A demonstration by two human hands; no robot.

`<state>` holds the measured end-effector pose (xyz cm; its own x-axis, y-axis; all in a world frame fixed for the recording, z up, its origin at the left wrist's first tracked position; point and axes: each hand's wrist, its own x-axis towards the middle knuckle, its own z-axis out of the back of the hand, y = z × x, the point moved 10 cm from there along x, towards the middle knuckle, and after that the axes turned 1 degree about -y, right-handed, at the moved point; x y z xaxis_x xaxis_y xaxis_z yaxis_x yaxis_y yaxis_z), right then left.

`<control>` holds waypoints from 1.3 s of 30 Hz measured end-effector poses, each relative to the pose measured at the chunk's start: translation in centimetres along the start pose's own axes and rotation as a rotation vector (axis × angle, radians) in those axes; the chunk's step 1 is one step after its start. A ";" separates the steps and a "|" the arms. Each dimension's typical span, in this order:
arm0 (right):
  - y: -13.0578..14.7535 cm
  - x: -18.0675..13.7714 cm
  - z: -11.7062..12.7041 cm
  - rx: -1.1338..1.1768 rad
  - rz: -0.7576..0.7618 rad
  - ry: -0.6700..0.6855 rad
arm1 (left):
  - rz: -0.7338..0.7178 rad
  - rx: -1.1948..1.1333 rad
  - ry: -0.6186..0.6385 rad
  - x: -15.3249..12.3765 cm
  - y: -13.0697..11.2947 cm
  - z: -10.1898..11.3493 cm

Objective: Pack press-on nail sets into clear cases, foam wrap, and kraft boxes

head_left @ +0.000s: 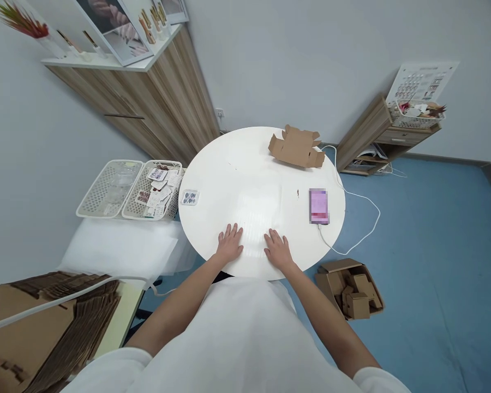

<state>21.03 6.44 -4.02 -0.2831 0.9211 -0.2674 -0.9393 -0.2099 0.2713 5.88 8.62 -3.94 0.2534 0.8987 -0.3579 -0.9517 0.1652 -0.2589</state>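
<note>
My left hand and my right hand lie flat, fingers spread, on the near edge of a round white table. Between and under them lies a sheet of white foam wrap. Neither hand holds anything. A small clear packet with dark items sits to the left of my left hand. A phone with a pink screen lies to the right, a white cable running from it. An unfolded brown cardboard box rests at the table's far side.
Two white mesh baskets stand left of the table, one holding small packets. Flat cardboard blanks are stacked at lower left. An open carton of small boxes sits on the blue floor. Wooden cabinets line the wall.
</note>
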 end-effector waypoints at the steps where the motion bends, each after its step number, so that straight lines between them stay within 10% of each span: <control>1: 0.0 0.0 0.0 0.003 0.001 0.002 | 0.005 -0.008 0.002 -0.1 0.1 -0.1; 16: 0.5 -0.1 2.3 0.089 0.029 -0.111 | -0.115 -0.243 -0.054 -1.1 1.5 1.9; 21: 2.6 2.8 5.1 0.307 -0.031 -0.231 | 0.071 -0.350 -0.234 -0.8 10.4 5.9; 28: 12.3 12.2 2.7 0.756 -0.109 0.005 | 0.342 -0.660 -0.412 2.3 23.3 9.4; 39: 20.0 21.2 -1.3 1.195 -0.356 0.104 | 0.415 -0.913 -0.275 4.5 26.0 7.6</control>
<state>-4.02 21.38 -5.48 -0.1145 0.8239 -0.5551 -0.2190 0.5241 0.8230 -19.06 20.05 -5.49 -0.2218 0.8952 -0.3865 -0.4324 -0.4456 -0.7839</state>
